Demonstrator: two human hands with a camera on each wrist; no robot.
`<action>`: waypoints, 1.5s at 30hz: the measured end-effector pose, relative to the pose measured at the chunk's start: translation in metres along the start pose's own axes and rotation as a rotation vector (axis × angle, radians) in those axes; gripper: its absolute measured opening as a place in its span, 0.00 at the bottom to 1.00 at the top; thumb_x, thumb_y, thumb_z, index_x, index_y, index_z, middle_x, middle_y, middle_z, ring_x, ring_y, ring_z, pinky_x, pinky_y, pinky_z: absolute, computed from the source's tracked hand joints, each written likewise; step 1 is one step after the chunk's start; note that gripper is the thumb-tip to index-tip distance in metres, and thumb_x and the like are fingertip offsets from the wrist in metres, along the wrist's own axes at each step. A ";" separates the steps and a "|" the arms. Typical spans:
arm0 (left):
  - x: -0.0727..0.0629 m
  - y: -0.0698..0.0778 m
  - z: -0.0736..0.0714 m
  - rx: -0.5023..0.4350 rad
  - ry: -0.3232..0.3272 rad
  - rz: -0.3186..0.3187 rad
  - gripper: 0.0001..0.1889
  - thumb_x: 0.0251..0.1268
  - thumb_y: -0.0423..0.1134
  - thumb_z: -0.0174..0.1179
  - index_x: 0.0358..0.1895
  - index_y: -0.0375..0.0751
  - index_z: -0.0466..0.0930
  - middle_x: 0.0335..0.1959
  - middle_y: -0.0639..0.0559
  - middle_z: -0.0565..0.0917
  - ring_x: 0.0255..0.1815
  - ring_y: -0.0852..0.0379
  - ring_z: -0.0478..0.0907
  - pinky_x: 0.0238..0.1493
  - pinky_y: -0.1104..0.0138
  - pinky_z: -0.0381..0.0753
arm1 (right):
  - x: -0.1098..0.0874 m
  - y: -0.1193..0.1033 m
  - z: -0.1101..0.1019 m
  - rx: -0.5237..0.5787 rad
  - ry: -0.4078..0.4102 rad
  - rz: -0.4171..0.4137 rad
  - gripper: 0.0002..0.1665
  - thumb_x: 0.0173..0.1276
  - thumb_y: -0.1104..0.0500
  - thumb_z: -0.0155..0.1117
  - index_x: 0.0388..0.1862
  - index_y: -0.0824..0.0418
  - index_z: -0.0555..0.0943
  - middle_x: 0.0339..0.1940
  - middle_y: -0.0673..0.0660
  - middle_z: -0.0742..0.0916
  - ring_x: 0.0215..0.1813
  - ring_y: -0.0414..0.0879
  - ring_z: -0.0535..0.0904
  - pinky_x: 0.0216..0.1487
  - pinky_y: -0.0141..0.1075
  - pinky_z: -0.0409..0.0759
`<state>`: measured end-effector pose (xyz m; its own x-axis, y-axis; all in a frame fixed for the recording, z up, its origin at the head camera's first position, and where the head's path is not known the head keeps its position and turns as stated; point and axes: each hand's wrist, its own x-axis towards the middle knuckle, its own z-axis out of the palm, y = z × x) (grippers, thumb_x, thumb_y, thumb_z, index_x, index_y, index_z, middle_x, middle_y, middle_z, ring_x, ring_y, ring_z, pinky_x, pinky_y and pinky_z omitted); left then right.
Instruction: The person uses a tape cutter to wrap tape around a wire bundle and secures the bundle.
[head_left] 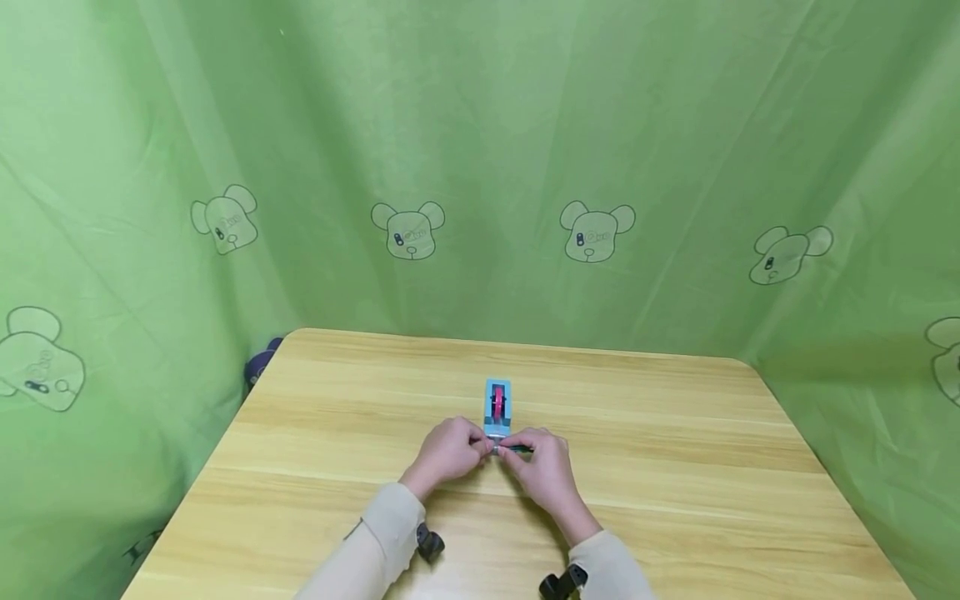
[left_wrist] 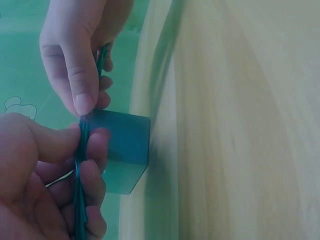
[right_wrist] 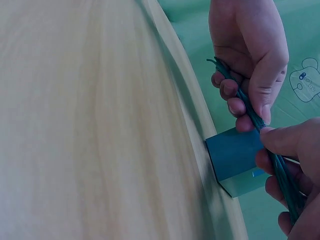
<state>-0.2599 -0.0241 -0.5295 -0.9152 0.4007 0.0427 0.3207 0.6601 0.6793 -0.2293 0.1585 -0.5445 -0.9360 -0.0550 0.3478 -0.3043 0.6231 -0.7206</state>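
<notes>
A bundle of thin dark green strands (right_wrist: 283,180) runs through both hands; the strands' exact kind is unclear. My left hand (head_left: 450,450) pinches it between thumb and fingers, and the right hand (head_left: 545,468) pinches it close alongside, the two thumb tips almost meeting. In the left wrist view the strands (left_wrist: 80,200) lie along the curled left fingers. Just beyond the hands stands a light blue tape dispenser (head_left: 497,430) with a pink reel (head_left: 498,402). Its front end is right by the fingertips, which partly hide the strands where the hands meet.
The wooden table (head_left: 337,400) extends around the hands and dispenser. Green curtain (head_left: 495,125) with printed bear heads surrounds its back and sides. A dark purple object (head_left: 258,364) shows beyond the table's left edge. Black wrist cameras (head_left: 430,543) sit at the cuffs.
</notes>
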 end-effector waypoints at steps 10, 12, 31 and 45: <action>-0.003 0.007 0.003 0.001 0.073 -0.061 0.05 0.65 0.43 0.67 0.35 0.52 0.92 0.33 0.61 0.87 0.22 0.64 0.74 0.27 0.67 0.73 | -0.001 0.000 0.001 0.030 -0.011 0.061 0.07 0.57 0.60 0.78 0.32 0.49 0.89 0.34 0.44 0.88 0.44 0.44 0.82 0.50 0.45 0.79; -0.003 0.009 0.003 0.019 0.084 -0.060 0.05 0.64 0.43 0.67 0.34 0.52 0.92 0.34 0.60 0.88 0.24 0.65 0.75 0.29 0.67 0.74 | 0.000 -0.001 0.001 0.036 -0.019 0.071 0.07 0.58 0.60 0.77 0.33 0.49 0.89 0.35 0.44 0.88 0.44 0.44 0.83 0.50 0.45 0.79; -0.008 0.014 0.004 0.134 0.176 -0.026 0.03 0.62 0.43 0.69 0.33 0.54 0.91 0.33 0.60 0.88 0.28 0.64 0.79 0.33 0.66 0.77 | 0.003 -0.008 0.003 -0.029 -0.030 0.115 0.05 0.59 0.55 0.77 0.31 0.46 0.87 0.35 0.44 0.89 0.48 0.48 0.83 0.64 0.57 0.58; -0.010 0.012 0.002 0.100 0.210 0.042 0.03 0.61 0.42 0.69 0.33 0.51 0.91 0.32 0.58 0.88 0.31 0.63 0.82 0.35 0.67 0.80 | 0.001 -0.008 0.006 0.000 0.007 0.094 0.06 0.57 0.57 0.78 0.30 0.49 0.87 0.35 0.46 0.89 0.48 0.51 0.83 0.61 0.53 0.55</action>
<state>-0.2466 -0.0188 -0.5238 -0.9279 0.2949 0.2283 0.3727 0.7095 0.5981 -0.2290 0.1493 -0.5419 -0.9592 0.0090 0.2824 -0.2150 0.6252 -0.7503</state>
